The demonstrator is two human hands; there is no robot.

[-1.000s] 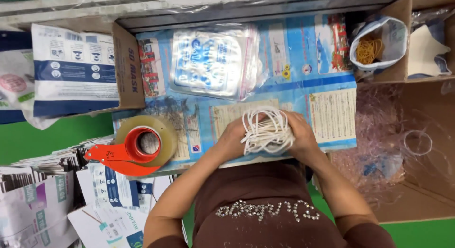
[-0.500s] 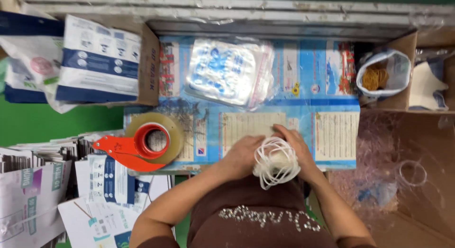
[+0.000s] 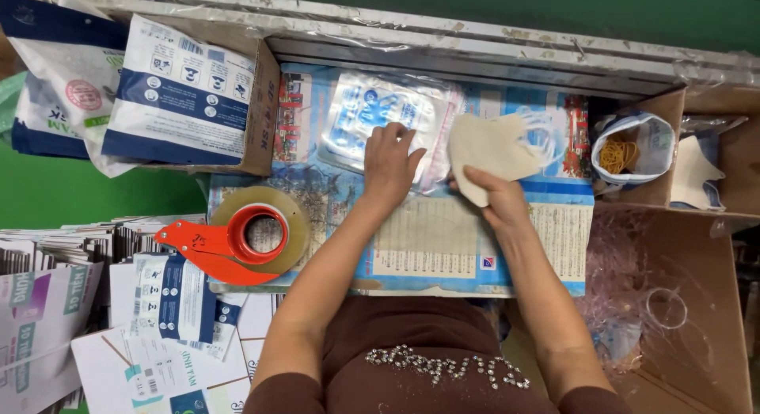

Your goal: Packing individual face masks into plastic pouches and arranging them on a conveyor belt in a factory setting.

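My right hand point(image 3: 495, 194) holds a stack of beige face masks point(image 3: 491, 149) with white ear loops, lifted just above the blue printed work surface point(image 3: 443, 248). To their left, my left hand point(image 3: 389, 162) rests with fingers spread on a pile of clear plastic bags point(image 3: 364, 117) with blue print. The masks' edge lies right beside that pile.
A tape roll in a red dispenser point(image 3: 241, 240) sits left of my arm. A cardboard box point(image 3: 253, 97) with printed packages stands at the back left. Flat printed cartons point(image 3: 95, 303) are stacked at the lower left. A bag of rubber bands point(image 3: 625, 154) and an open box point(image 3: 681, 287) are on the right.
Both hands moved away from my body toward the back of the table. The right hand carried the masks up beside the plastic bags; the left hand let go and landed on the bags.
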